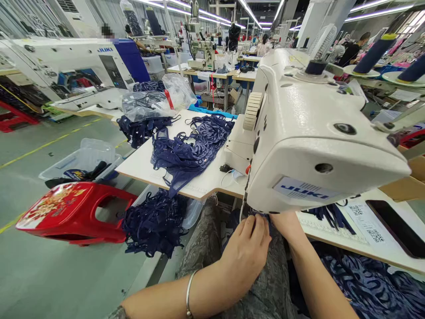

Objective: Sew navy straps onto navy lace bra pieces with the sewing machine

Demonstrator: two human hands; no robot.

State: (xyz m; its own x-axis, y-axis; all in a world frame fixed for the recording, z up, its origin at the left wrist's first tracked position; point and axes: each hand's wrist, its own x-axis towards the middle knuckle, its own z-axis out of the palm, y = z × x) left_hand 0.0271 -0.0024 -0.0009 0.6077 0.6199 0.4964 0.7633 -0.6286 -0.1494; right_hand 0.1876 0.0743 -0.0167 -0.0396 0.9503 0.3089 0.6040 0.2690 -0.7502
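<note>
A white JUKI sewing machine (318, 146) fills the right of the head view, its needle area hidden by the machine head. Just under the head's lower edge, my left hand (247, 248) has its fingers pressed together on a navy fabric piece (254, 213), of which only a little shows. My right hand (283, 222) reaches in from the right close beside it; its fingers are hidden by the machine. On the white table to the left lies a heap of navy bras (195, 146) with straps and patterned cups.
A red plastic stool (76, 212) lies on its side at left, beside a pile of navy straps (154, 223) and a clear bin (79, 159). On the table's right are a phone (395, 226) and navy strips (332, 217). More patterned fabric (361, 279) sits at lower right.
</note>
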